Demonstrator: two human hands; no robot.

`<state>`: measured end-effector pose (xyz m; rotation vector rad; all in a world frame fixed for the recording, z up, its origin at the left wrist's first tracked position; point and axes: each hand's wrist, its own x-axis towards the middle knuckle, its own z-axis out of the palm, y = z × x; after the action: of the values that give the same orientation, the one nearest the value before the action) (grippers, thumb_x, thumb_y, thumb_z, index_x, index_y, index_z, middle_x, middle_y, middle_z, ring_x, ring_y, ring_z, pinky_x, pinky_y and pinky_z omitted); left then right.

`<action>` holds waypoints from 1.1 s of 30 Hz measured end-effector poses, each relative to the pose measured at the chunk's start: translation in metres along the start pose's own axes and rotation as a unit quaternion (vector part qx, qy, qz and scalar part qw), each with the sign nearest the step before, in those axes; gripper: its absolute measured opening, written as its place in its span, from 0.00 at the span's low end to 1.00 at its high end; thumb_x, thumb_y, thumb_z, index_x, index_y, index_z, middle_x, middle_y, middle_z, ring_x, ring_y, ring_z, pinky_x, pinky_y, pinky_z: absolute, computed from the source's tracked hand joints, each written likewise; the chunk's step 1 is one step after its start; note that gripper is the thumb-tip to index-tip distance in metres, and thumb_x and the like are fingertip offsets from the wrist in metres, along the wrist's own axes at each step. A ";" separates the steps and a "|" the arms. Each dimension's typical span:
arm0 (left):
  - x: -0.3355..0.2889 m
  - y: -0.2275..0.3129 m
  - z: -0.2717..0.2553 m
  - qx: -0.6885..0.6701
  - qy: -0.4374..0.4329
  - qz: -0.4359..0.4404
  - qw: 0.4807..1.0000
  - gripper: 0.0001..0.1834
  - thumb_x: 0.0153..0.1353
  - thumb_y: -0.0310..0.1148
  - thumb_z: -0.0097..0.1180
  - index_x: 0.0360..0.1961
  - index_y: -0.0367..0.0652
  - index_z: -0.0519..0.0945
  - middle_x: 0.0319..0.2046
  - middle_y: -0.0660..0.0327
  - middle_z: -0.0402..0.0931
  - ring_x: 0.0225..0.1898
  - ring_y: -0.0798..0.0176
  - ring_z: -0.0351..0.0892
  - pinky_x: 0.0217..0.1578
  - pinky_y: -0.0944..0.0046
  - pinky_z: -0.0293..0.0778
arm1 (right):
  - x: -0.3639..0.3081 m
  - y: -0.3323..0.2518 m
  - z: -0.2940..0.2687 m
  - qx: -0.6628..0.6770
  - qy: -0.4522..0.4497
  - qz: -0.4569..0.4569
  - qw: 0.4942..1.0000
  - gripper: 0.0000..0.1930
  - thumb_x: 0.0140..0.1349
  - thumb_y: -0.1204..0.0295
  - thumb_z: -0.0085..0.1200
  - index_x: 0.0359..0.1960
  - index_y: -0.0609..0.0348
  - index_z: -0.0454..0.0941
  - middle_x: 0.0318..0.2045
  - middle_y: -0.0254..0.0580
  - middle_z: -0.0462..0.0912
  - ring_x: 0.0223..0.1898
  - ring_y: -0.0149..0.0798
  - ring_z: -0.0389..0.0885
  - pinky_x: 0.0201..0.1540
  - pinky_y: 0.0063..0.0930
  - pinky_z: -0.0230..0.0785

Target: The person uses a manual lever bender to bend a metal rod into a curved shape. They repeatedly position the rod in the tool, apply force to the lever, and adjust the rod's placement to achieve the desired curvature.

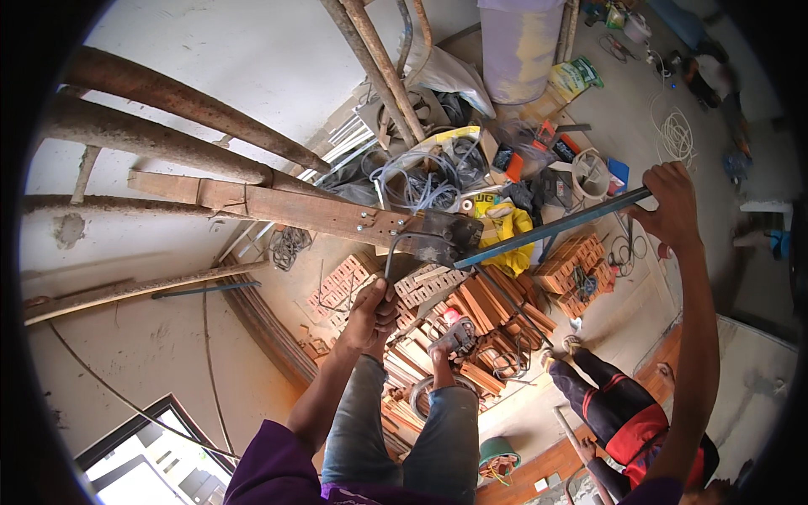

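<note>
My left hand [370, 316] is closed around a thin bent metal rod [390, 259], which curves over the end of a wooden plank [311, 212]. Bolts or nails stand out of the plank, and a dark metal piece [450, 236] sits at its end. My right hand [671, 206], raised at the right, grips one end of a long blue-grey metal bar [555, 225]. The bar's other end meets the dark metal piece, where the exact contact is hard to make out.
Thick rusty poles [168, 139] lean at the left. Stacked bricks [497, 311] lie below, near my feet. Bags, clear tubing [425, 181] and a yellow bag [507, 231] are heaped behind. A person in red and black [631, 429] is at the lower right, beside a green bucket [499, 453].
</note>
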<state>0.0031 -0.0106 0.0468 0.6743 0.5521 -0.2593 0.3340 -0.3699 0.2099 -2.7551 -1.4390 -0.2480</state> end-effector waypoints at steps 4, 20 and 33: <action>0.004 0.002 -0.008 0.028 0.010 -0.032 0.999 0.16 0.73 0.47 0.38 0.31 0.51 0.66 0.17 0.76 0.50 0.15 0.79 0.45 0.13 0.76 0.44 | -0.001 -0.007 -0.003 -0.011 0.005 -0.009 1.000 0.25 0.35 0.57 0.72 0.25 0.59 0.71 0.22 0.42 0.70 0.30 0.46 0.70 0.39 0.39 0.60; 0.010 -0.002 -0.019 0.068 -0.009 0.003 0.998 0.16 0.73 0.46 0.39 0.32 0.49 0.69 0.15 0.76 0.52 0.14 0.79 0.48 0.12 0.76 0.46 | -0.035 0.006 0.042 0.006 -0.114 0.053 0.992 0.21 0.36 0.61 0.71 0.26 0.56 0.72 0.24 0.40 0.73 0.31 0.46 0.73 0.38 0.39 0.62; 0.017 0.010 -0.017 0.025 -0.054 -0.051 0.997 0.17 0.74 0.47 0.37 0.33 0.49 0.68 0.18 0.74 0.54 0.15 0.79 0.48 0.13 0.77 0.47 | -0.017 0.031 0.057 0.000 -0.082 -0.010 0.997 0.23 0.38 0.54 0.70 0.24 0.56 0.71 0.21 0.41 0.71 0.26 0.47 0.70 0.34 0.40 0.62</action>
<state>0.0139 0.0075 0.0314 0.6765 0.4789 -0.4045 0.3576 -0.3959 0.1526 -2.8212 -1.5013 -0.0209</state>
